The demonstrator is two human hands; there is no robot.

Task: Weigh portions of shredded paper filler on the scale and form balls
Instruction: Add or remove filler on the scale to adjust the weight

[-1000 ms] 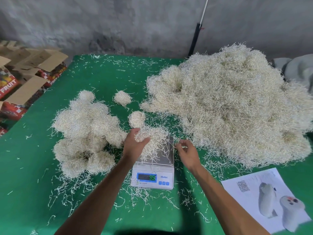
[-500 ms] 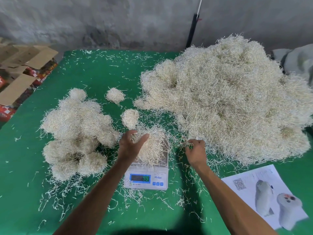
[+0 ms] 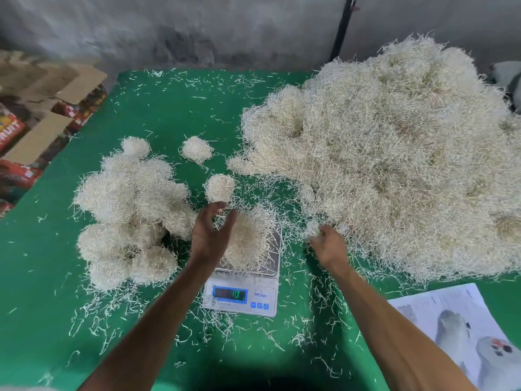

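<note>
Shredded paper portion [image 3: 248, 238] sits on the scale [image 3: 244, 280]. My left hand [image 3: 210, 235] cups its 9 o'clock side, fingers apart. My right hand [image 3: 328, 246], at 3 o'clock, pinches a tuft [image 3: 310, 230] from the main pile [image 3: 394, 165].

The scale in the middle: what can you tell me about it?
The scale is a small white kitchen type with a square metal platform and a lit blue display, digits too blurred to read. It sits flat on the green table, with a portion of shredded paper heaped on it. The left hand touches that portion.
</note>
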